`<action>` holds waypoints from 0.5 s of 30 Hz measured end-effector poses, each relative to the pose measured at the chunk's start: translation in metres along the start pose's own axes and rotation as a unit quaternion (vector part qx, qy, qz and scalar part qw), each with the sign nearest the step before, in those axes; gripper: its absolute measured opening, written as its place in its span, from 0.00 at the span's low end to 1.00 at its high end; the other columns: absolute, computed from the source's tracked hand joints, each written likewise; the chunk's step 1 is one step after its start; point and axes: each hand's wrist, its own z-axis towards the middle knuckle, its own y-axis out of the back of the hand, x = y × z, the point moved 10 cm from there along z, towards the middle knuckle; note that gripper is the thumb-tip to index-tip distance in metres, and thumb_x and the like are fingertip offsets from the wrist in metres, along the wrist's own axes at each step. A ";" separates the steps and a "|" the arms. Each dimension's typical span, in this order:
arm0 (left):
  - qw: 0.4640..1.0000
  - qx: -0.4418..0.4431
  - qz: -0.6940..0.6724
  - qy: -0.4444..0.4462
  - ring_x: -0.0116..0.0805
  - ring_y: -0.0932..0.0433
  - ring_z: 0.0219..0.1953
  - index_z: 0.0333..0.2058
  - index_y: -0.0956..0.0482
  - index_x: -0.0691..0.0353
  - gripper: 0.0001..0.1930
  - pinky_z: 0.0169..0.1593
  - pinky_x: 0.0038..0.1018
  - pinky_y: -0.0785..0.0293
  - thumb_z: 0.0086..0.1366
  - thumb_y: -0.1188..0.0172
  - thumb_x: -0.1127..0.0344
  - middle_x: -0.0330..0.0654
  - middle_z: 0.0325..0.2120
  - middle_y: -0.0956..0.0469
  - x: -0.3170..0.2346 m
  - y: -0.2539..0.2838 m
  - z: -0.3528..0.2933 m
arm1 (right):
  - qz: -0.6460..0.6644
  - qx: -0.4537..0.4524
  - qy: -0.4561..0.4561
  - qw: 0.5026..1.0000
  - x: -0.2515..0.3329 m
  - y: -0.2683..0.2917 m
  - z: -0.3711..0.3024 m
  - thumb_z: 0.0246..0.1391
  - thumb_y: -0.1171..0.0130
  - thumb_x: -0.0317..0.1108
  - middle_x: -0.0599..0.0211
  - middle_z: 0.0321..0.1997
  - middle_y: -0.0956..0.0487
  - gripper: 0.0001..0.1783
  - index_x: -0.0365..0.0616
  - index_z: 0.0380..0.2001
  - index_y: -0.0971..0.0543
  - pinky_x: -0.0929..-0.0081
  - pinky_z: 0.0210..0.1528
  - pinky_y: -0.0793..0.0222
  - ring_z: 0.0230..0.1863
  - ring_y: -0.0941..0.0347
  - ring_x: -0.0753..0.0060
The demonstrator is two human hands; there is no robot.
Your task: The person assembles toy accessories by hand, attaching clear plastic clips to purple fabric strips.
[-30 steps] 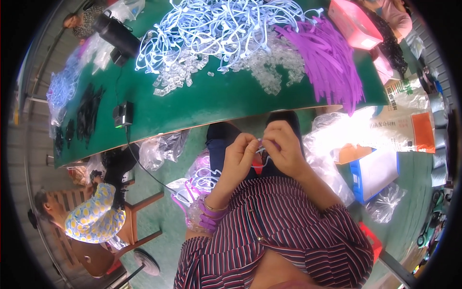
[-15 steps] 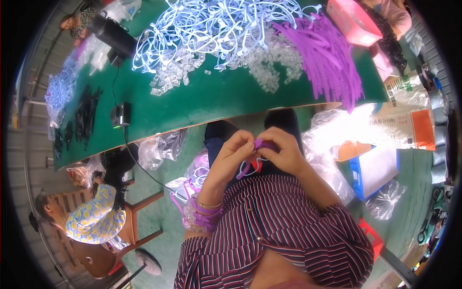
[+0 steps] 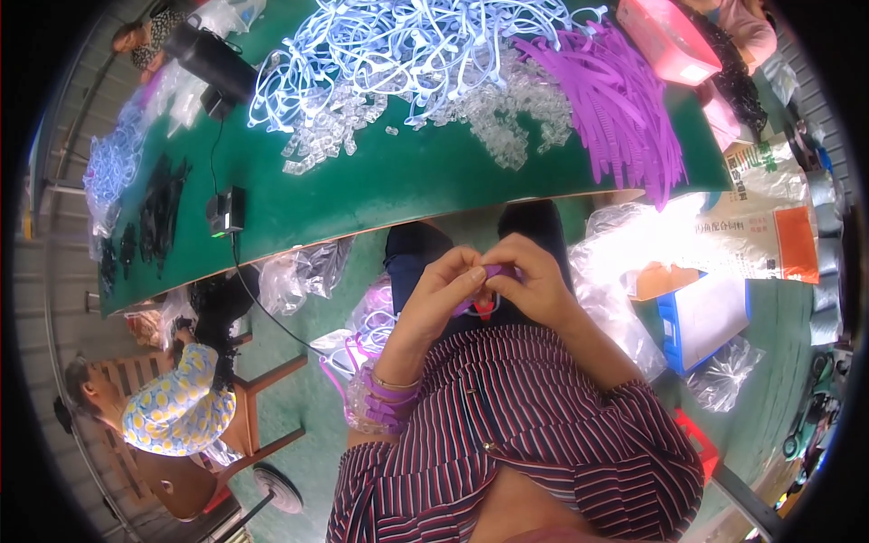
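Over my lap, beyond the table's near edge, my left hand (image 3: 445, 288) and my right hand (image 3: 532, 282) meet fingertip to fingertip. Both pinch a purple strap (image 3: 494, 270), which my fingers mostly cover. Below them a bit of pale cord and a small red piece (image 3: 484, 309) show against my dark trousers. More purple straps (image 3: 387, 407) circle my left forearm. On the table lie a heap of pale blue looped frames (image 3: 389, 50), loose clear plastic pieces (image 3: 511, 113) and a fan of purple straps (image 3: 625, 109).
The green table (image 3: 299, 204) carries a black bottle (image 3: 210, 61), a black adapter (image 3: 226, 213) with a trailing cable, dark straps (image 3: 161, 222) and a pink bin (image 3: 670, 41). A seated person (image 3: 181, 403) is at the left. A blue-edged box (image 3: 706, 321) and plastic bags lie at the right.
The purple strap between my fingers shows less, and its end that hung below my hands has drawn up. My hands have shifted only slightly.
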 end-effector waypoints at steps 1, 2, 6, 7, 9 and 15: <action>0.999 0.011 0.029 0.008 0.22 0.29 0.26 0.32 0.29 0.66 0.08 0.32 0.16 0.33 0.61 0.48 0.66 0.37 0.24 0.27 0.001 -0.001 -0.001 | 0.000 0.000 0.000 1.000 0.002 0.000 0.002 0.45 0.43 0.21 0.63 0.36 0.32 0.12 0.37 0.36 0.28 0.78 0.35 0.32 0.34 0.29 0.73; 0.999 0.010 0.030 0.008 0.22 0.29 0.26 0.32 0.29 0.66 0.08 0.32 0.16 0.33 0.61 0.48 0.66 0.37 0.24 0.27 0.000 0.000 -0.001 | -0.046 -0.023 0.029 0.998 0.011 0.004 0.004 0.44 0.42 0.22 0.63 0.35 0.31 0.12 0.37 0.34 0.27 0.78 0.35 0.33 0.34 0.30 0.72; 0.995 0.002 0.100 -0.010 0.21 0.29 0.26 0.31 0.27 0.67 0.07 0.32 0.16 0.33 0.61 0.48 0.68 0.37 0.23 0.27 -0.007 -0.001 -0.001 | -0.153 -0.152 0.039 0.976 0.023 0.028 0.002 0.45 0.42 0.25 0.66 0.28 0.29 0.05 0.38 0.28 0.27 0.80 0.30 0.36 0.29 0.32 0.76; 0.989 -0.021 0.145 -0.033 0.21 0.29 0.26 0.30 0.27 0.68 0.07 0.31 0.16 0.33 0.61 0.47 0.68 0.37 0.22 0.27 -0.013 0.002 -0.003 | -0.153 -0.151 0.040 0.976 0.024 0.029 0.000 0.45 0.42 0.25 0.66 0.28 0.29 0.05 0.38 0.28 0.27 0.80 0.30 0.36 0.29 0.32 0.76; 0.974 -0.016 0.221 -0.045 0.20 0.29 0.26 0.30 0.27 0.68 0.07 0.30 0.16 0.33 0.60 0.46 0.68 0.37 0.21 0.26 -0.016 -0.002 -0.005 | 0.006 0.010 -0.148 0.989 -0.020 0.004 -0.007 0.50 0.46 0.28 0.68 0.21 0.30 0.05 0.37 0.25 0.28 0.81 0.25 0.39 0.23 0.36 0.83; 0.949 0.025 0.308 -0.053 0.20 0.30 0.20 0.25 0.26 0.68 0.09 0.25 0.17 0.35 0.58 0.44 0.66 0.36 0.16 0.27 -0.013 -0.010 -0.005 | 0.037 0.052 -0.173 0.983 -0.024 -0.006 -0.012 0.54 0.50 0.30 0.75 0.14 0.33 0.09 0.37 0.23 0.28 0.84 0.19 0.45 0.18 0.40 0.87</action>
